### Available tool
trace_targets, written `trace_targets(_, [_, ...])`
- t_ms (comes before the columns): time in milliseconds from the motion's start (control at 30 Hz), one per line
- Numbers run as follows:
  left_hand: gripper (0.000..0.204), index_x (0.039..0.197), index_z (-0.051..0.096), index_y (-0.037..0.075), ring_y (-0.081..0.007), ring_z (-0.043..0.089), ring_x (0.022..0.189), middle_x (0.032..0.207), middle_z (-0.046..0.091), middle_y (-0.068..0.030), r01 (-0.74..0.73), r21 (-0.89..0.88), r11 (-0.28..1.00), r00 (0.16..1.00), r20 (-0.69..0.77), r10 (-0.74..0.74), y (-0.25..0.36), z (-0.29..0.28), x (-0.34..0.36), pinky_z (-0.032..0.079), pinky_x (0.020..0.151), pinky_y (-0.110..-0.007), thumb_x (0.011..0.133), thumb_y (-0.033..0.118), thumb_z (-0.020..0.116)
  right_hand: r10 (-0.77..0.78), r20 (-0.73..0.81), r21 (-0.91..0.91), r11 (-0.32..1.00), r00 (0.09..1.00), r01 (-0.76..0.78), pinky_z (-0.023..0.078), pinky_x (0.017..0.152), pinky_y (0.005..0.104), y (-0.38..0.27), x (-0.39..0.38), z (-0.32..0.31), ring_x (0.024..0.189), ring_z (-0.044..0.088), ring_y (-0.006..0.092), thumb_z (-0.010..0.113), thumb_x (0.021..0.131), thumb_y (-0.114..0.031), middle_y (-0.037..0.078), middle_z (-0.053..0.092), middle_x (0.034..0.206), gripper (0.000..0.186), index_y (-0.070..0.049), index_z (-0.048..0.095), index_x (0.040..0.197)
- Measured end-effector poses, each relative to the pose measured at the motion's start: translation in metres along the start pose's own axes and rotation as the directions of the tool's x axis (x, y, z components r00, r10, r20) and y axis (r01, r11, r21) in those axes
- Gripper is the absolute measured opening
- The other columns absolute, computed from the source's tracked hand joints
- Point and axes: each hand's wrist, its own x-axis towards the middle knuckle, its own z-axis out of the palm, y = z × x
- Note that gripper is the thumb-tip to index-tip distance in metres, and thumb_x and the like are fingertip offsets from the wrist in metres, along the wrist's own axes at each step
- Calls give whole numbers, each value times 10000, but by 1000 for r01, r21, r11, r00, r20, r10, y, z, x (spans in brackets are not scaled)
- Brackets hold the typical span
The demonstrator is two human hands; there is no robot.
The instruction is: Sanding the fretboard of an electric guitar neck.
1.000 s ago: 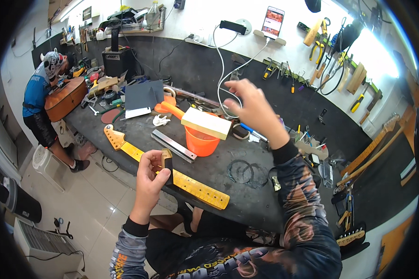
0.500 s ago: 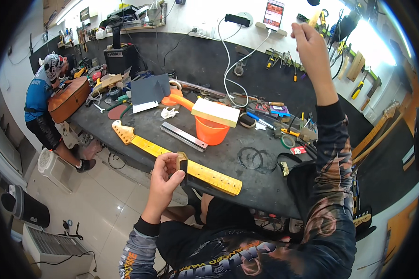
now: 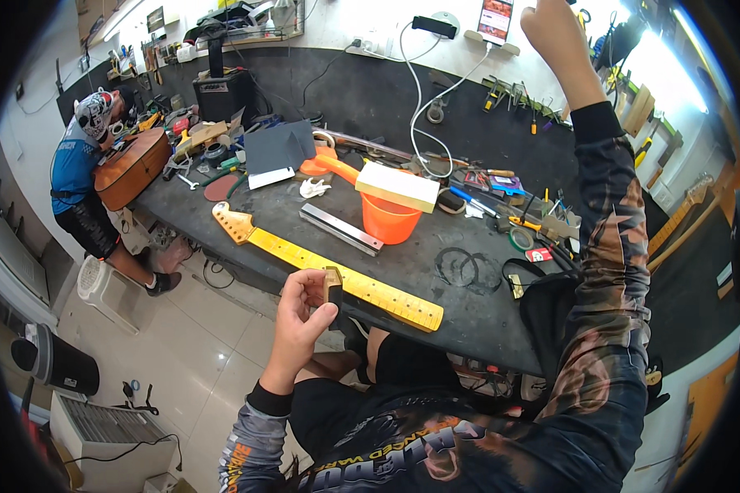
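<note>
Between the thumb and fingers of my left hand (image 3: 304, 316) is a small tan-and-black block (image 3: 333, 289). I hold it upright in front of the bench's near edge. Just behind it, a yellow maple guitar neck (image 3: 345, 279) lies on the dark workbench (image 3: 296, 238), its headstock to the far left. My right hand (image 3: 555, 34) is raised high by the wall, partly cut off by the picture's top edge. Its visible fingers are curled; whatever they may hold is hidden. A phone (image 3: 495, 20) stands on a wall holder to its left.
An orange bucket (image 3: 386, 222) carries a pale block (image 3: 399, 187) across its top. A metal bar (image 3: 341, 228) lies beside it. Tools clutter the bench's back and right. At far left a person (image 3: 78, 168) bends over an acoustic guitar (image 3: 131, 170); a white stool (image 3: 111, 292) stands nearby.
My right hand has gone up to the top edge of the picture. The view has shifted a little, moving the bench rightward. The left hand still holds the small block by the neck.
</note>
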Motion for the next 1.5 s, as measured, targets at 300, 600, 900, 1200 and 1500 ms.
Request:
trace_targets(300, [674,1513,540,16,-217,625,1359,1460,655,-120,-9,-29,1000,997,-78,7,-2,-8,-8,446,1216,-365,965,307,803,131,77,-250,962,988,-108,593,1048,545,0,25,25,1208,728,489,635,914,-18,309,733,1283,735,-9,536,1642])
trace_targets(600, [803,1504,531,5,-233,637,1356,1421,660,-137,-64,-74,995,990,-129,54,3,-3,7,467,1206,-374,938,470,858,53,41,-263,964,998,-40,596,932,593,54,36,55,1048,742,521,609,915,19,357,725,1164,878,-93,396,1759])
trace_targets(900, [826,1503,536,10,-237,614,1372,1430,650,-138,-41,-99,994,992,-123,29,-3,4,18,454,1214,-378,930,506,866,65,79,-252,967,995,-43,596,919,582,55,44,60,1011,749,506,608,915,32,339,746,1079,877,-101,388,1754])
trace_targets(1200, [644,1487,588,26,-225,646,1303,1383,677,-119,58,-75,995,997,-52,-62,-10,6,29,506,1134,-372,969,308,846,32,44,-330,944,999,-15,619,914,596,59,44,64,1028,755,529,624,908,15,351,740,1167,903,-111,358,1761])
trace_targets(1500, [544,1362,742,102,-367,639,1275,1311,685,-141,-279,690,668,960,214,180,0,34,48,502,1125,-485,849,218,881,25,37,-314,949,999,-12,619,917,598,66,44,61,1023,765,523,609,918,7,340,756,1143,867,-128,394,1747])
